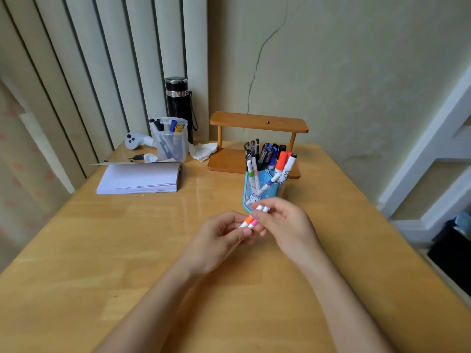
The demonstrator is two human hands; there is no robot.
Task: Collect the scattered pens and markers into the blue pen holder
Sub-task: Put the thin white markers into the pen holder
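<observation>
The blue pen holder stands near the middle of the wooden table, packed with several pens and markers. Just in front of it, both my hands hold two short white markers side by side, one with an orange band, one with a pink band. My left hand pinches their lower ends. My right hand grips their upper ends, whose white tips poke out above my fingers. The markers hover above the table, slightly lower than the holder's rim.
A clear plastic holder with a few pens stands at the back left, beside a black flask. A paper stack, a crumpled tissue, a white controller and a small wooden shelf lie behind.
</observation>
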